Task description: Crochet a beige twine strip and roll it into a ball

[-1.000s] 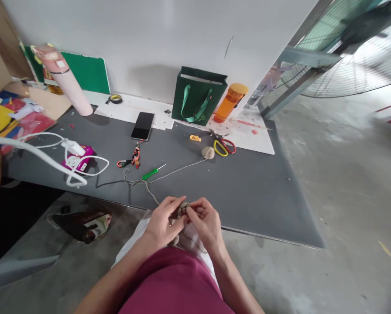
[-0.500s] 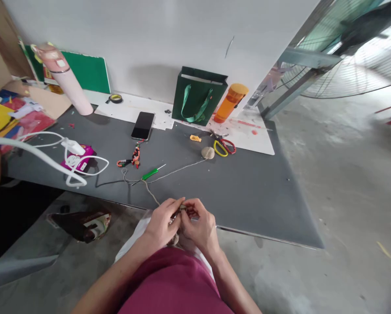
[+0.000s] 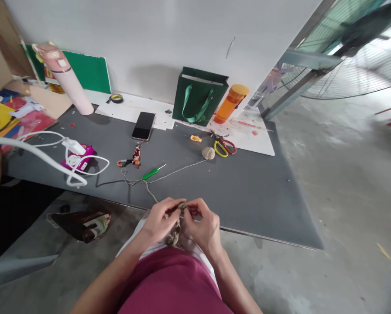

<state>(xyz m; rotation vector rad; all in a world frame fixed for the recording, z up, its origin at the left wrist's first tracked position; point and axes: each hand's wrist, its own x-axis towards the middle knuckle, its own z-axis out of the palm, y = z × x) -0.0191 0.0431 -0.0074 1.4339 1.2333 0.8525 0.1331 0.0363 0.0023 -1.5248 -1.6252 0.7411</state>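
A small brownish-grey yarn piece [image 3: 182, 206] is pinched between my left hand [image 3: 162, 220] and my right hand [image 3: 203, 224], just off the table's front edge. Both hands are closed on it, fingertips nearly meeting. More of the knotted yarn hangs below, over my lap. From the left hand a strand of yarn [image 3: 149, 189] runs up onto the table, loops, and stretches to a beige yarn ball [image 3: 208, 153]. Beside the loop lies a green-handled hook [image 3: 150, 174] with a thin metal shaft. Whether a tool is inside the fingers is hidden.
On the grey table [image 3: 248, 192] are scissors [image 3: 224, 147], a phone [image 3: 143, 126], a beaded string [image 3: 135, 155] and a purple power strip [image 3: 84, 158] with white cables. Against the wall stand a green paper bag [image 3: 198, 98], an orange bottle [image 3: 231, 104] and a pink bottle [image 3: 71, 85].
The hands have drawn slightly apart and the right hand has shifted a little to the right. More of the yarn piece shows between the fingertips and below them.
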